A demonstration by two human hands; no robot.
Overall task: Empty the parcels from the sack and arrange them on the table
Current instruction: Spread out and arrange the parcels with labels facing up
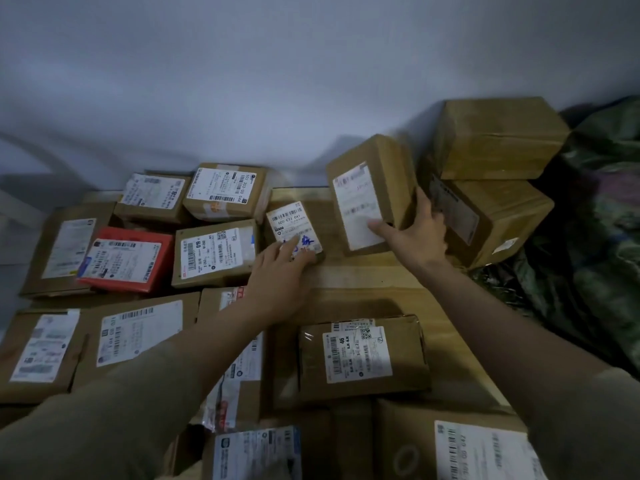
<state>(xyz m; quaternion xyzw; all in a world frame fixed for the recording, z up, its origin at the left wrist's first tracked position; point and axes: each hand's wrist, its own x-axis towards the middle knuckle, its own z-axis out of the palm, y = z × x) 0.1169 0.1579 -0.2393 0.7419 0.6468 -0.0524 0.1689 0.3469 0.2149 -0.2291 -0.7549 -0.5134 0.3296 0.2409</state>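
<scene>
Most parcels already cover the worktop (349, 271); the right hand (417, 233) grips a tilted box (372, 192), the left hand (280, 271) lies flat on a small parcel (294, 230), sack (595, 220) alongside.

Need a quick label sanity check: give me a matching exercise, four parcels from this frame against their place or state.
Things:
1. red flat parcel
2. small brown cardboard box with blue handwriting
3. tilted brown cardboard box
4. plain brown cardboard box without a visible label

Places or states:
A. stacked on another box, far right
B. held by right hand
C. under left hand
D. left, among brown parcels

Pairs: 1-D, 2-C, 3-B, 4-A
</scene>
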